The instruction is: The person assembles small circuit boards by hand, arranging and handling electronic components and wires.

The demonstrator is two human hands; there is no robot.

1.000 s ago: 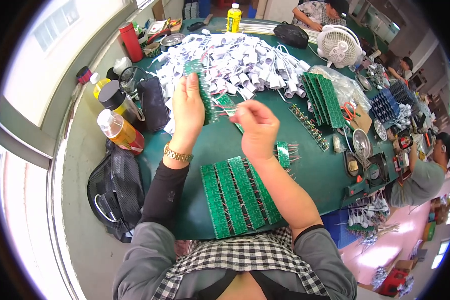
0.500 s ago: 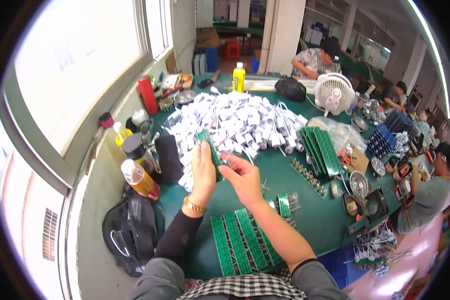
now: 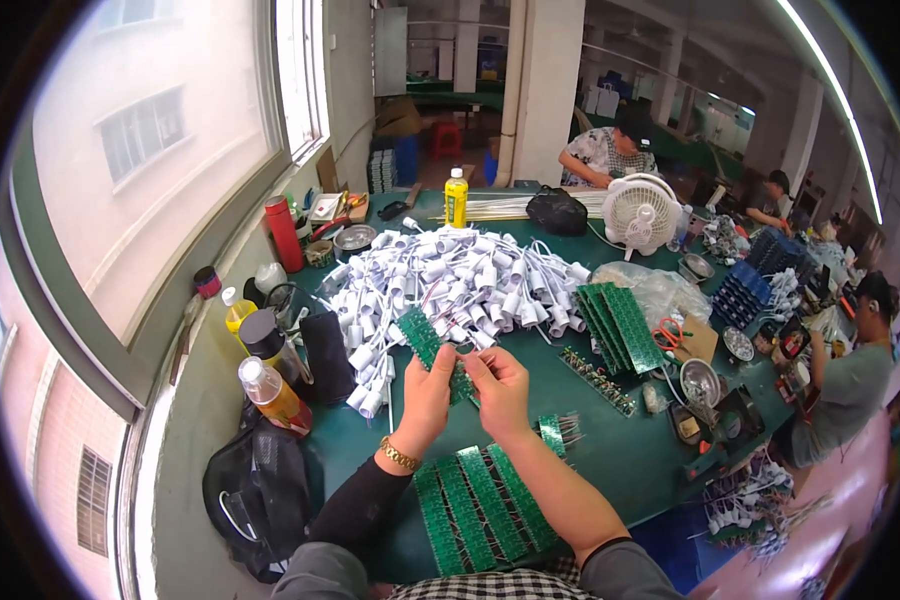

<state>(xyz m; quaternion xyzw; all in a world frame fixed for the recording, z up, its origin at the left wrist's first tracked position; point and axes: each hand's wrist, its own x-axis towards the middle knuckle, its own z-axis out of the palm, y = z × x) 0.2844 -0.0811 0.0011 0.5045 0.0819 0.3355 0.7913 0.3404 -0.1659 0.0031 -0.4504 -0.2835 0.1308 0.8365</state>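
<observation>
My left hand (image 3: 425, 402) is closed around a green circuit board strip (image 3: 420, 336), whose upper end slants up and to the left out of the fingers. My right hand (image 3: 500, 393) is pinched at the strip's right edge, fingertips close to the left hand's. Whatever lies between those right fingertips is too small to make out. Below the hands, several long green circuit board panels (image 3: 440, 505) lie side by side on the table, partly covered by my right forearm. A short board piece with thin wire leads (image 3: 551, 434) lies just beyond them.
Behind my hands is a heap of white lamp holders with cables (image 3: 450, 280). Standing board panels (image 3: 610, 325) and a row of small components (image 3: 598, 380) are at right. Bottles (image 3: 270, 390) and a black bag (image 3: 260, 490) line the left side. A white fan (image 3: 642, 215) stands farther back.
The held strip has turned to show more of its face and leans further left. My hands have come closer together, and the whole view has tilted up slightly.
</observation>
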